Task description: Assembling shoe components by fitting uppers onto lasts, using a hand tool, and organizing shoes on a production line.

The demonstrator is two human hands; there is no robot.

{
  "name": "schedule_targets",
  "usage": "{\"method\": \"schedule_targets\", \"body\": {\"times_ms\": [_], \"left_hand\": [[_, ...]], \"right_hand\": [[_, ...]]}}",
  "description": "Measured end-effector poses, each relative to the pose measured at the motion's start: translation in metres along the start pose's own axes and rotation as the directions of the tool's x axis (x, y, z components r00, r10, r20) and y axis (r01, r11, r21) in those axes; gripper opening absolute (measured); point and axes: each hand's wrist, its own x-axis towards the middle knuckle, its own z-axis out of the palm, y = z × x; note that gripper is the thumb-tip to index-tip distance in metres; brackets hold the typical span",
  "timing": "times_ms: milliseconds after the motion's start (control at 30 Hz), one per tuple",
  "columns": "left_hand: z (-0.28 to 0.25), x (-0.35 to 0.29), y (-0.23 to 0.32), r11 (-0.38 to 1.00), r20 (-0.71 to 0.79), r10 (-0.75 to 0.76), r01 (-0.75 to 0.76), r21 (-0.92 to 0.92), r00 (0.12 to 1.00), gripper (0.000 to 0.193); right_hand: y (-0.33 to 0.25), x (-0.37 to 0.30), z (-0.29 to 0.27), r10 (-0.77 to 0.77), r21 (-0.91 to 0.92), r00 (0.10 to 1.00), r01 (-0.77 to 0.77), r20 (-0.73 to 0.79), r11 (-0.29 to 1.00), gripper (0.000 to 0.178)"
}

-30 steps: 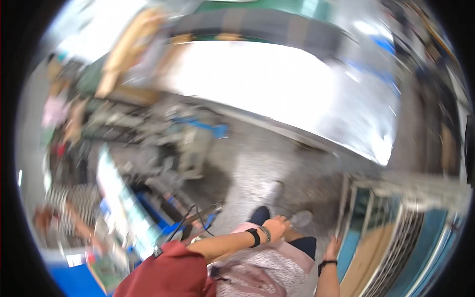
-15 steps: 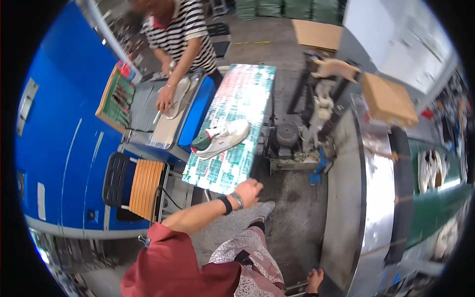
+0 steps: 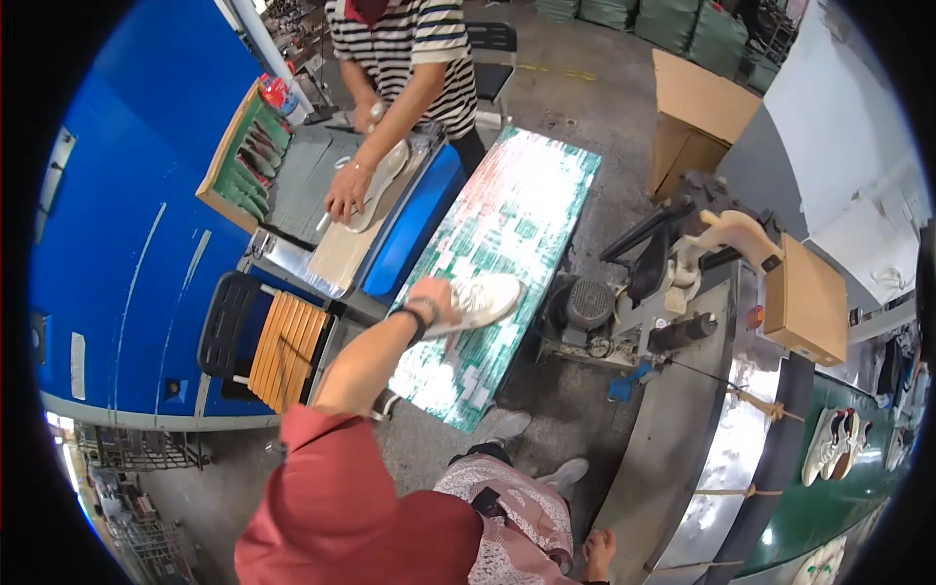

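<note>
A white lace-up sneaker (image 3: 495,296) rests on a table covered in shiny green and white patches (image 3: 526,207). My left hand (image 3: 435,300) is closed around its heel end and hides that part. The sneaker's toe points right, away from my wrist. Low in the view, beside the grey side panel of a conveyor, hangs my right hand (image 3: 599,554). Its fingers are loosely parted, and I see nothing in them.
Across the table, a person in a striped shirt (image 3: 409,88) handles a white shoe sole (image 3: 388,175) on a bench. A motor-driven machine (image 3: 590,304) stands right of the table, near a cardboard box (image 3: 805,300). Sneakers (image 3: 837,444) sit on a green conveyor (image 3: 795,497). A slatted stool (image 3: 288,349) is at left.
My left hand has reached forward from the table's near edge and taken hold of the sneaker's heel end. The view has shifted, and my right hand stays low.
</note>
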Motion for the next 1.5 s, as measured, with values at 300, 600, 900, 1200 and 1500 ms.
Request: {"method": "schedule_targets", "body": {"times_ms": [300, 600, 900, 1200, 1500], "left_hand": [[-0.006, -0.172, 0.221, 0.473, -0.552, 0.696, -0.872, -0.128, 0.459, 0.057], [-0.019, -0.187, 0.369, 0.574, -0.588, 0.654, -0.819, -0.024, 0.475, 0.1], [0.001, -0.1, 0.407, 0.343, -0.834, 0.449, -0.924, -0.172, 0.322, 0.095], [0.044, -0.075, 0.403, -0.017, -0.688, 0.386, -0.741, -0.671, 0.614, 0.1], [0.087, -0.081, 0.387, -0.441, -0.126, 0.619, 0.21, -0.873, 0.775, 0.062]], "right_hand": [[-0.341, -0.063, 0.089, -0.529, 0.113, 0.546, 0.619, 0.65, 0.777, 0.08], [-0.476, -0.051, 0.021, -0.807, 0.453, 0.504, 0.668, 0.307, 0.59, 0.092], [-0.544, -0.027, 0.048, -0.941, -0.236, 0.245, 0.953, 0.232, 0.189, 0.096], [-0.561, -0.055, 0.073, -0.92, -0.566, 0.244, 0.824, 0.306, 0.03, 0.11], [-0.531, -0.06, 0.056, -0.927, -0.513, 0.22, 0.858, 0.304, 0.036, 0.116]]}}
